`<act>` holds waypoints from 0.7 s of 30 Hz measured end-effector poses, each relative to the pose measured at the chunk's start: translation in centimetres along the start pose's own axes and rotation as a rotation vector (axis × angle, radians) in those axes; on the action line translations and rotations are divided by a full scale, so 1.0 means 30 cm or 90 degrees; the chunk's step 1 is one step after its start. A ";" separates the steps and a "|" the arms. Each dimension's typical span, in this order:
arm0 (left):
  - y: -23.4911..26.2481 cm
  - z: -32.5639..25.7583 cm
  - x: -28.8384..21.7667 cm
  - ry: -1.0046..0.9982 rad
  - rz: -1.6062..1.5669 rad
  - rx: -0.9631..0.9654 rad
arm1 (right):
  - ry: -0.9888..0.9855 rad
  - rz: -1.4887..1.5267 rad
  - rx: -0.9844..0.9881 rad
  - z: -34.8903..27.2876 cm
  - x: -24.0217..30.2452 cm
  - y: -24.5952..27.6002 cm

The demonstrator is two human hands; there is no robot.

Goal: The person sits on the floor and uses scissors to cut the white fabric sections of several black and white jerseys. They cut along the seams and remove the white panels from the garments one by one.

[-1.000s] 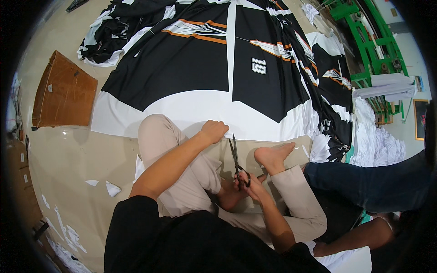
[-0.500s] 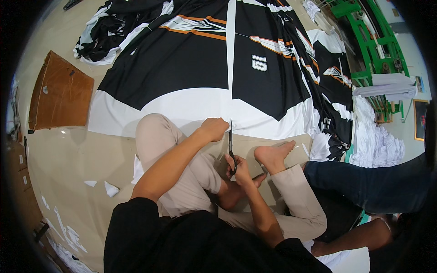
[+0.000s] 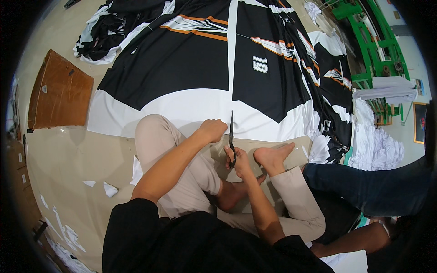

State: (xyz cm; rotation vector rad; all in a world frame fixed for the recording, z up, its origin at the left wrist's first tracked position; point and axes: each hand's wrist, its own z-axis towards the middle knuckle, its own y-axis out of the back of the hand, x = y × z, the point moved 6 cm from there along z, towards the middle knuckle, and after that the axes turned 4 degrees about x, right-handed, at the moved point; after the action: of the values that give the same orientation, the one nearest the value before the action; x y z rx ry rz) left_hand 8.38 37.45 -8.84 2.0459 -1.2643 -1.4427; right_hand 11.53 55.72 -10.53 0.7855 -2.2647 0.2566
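A large sheet of black fabric (image 3: 182,59) with white borders and orange stripes lies spread on the floor before me. My left hand (image 3: 213,130) is closed on the white near edge (image 3: 191,109) of this fabric. In my right hand (image 3: 237,161) is a pair of dark scissors (image 3: 231,136), its fingers wrapped through the handles. The blades point away from me, over the white border just right of my left hand. They lie in line with the white strip (image 3: 232,45) that runs between the two black panels.
At the left lies a brown cardboard piece (image 3: 59,91); behind it is a heap of black and white fabric (image 3: 104,36). White scraps (image 3: 110,189) are scattered on the floor (image 3: 77,154). A co-worker's leg (image 3: 364,187) is close on the right, near a green metal frame (image 3: 364,45).
My right hand has moved the scissors slightly forward, away from me, further over the white border. My left hand stays nearly in place.
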 end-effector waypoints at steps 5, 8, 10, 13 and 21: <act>-0.006 -0.006 0.007 0.009 0.008 0.026 | -0.019 0.057 0.011 0.037 0.102 -0.002; 0.000 -0.015 0.008 0.007 -0.003 0.028 | -0.026 0.046 0.007 0.062 0.127 -0.003; -0.015 -0.006 0.018 0.018 -0.004 0.045 | -0.022 0.013 0.005 0.077 0.118 0.002; -0.025 0.004 0.027 0.010 0.002 0.036 | -0.013 -0.026 0.012 0.093 0.088 0.022; -0.024 0.000 0.029 0.027 -0.008 0.049 | -0.012 0.040 0.035 0.143 0.216 0.003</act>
State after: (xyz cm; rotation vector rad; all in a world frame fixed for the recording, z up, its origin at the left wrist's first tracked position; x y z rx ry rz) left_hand 8.80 37.13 -9.85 2.1262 -1.3106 -1.3682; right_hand 5.43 51.11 -9.19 0.7492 -2.3110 0.3424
